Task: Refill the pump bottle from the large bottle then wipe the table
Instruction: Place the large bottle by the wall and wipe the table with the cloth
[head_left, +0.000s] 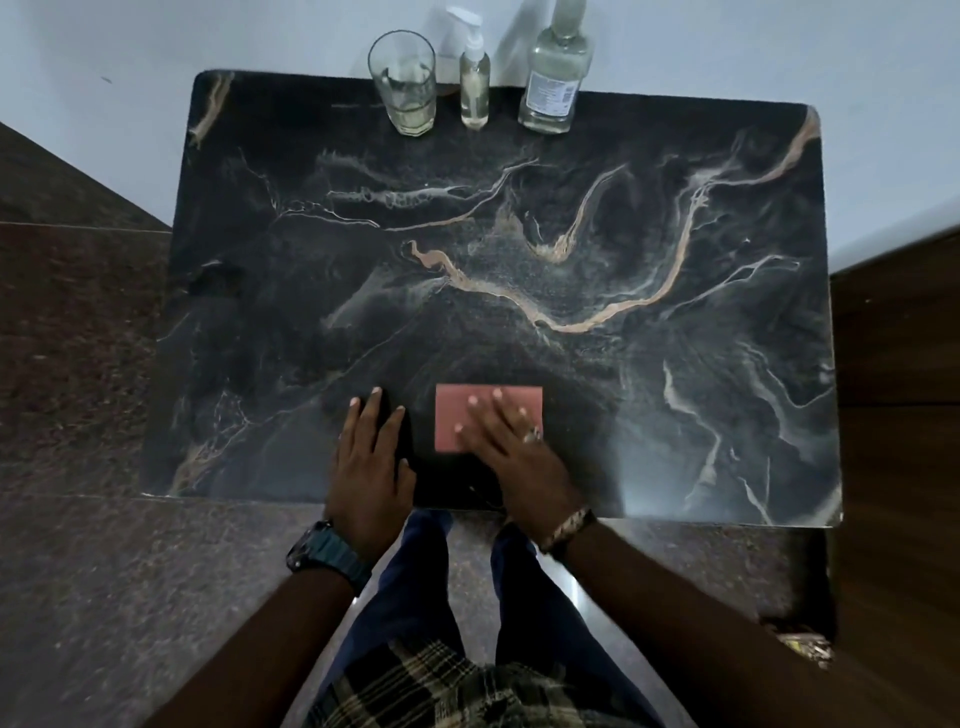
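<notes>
A small clear pump bottle (474, 88) with a white pump stands at the far edge of the black marble table (519, 270). To its right stands the large clear bottle (553, 78), capped and partly filled with clear liquid. A pink folded cloth (452, 415) lies flat near the table's front edge. My right hand (511, 447) rests flat on the cloth, fingers spread. My left hand (371, 457) lies flat on the bare table just left of the cloth, holding nothing.
A drinking glass (404, 83) with a little liquid stands left of the pump bottle at the far edge. A white wall runs behind the table. Brown stone floor surrounds it on the left, right and front.
</notes>
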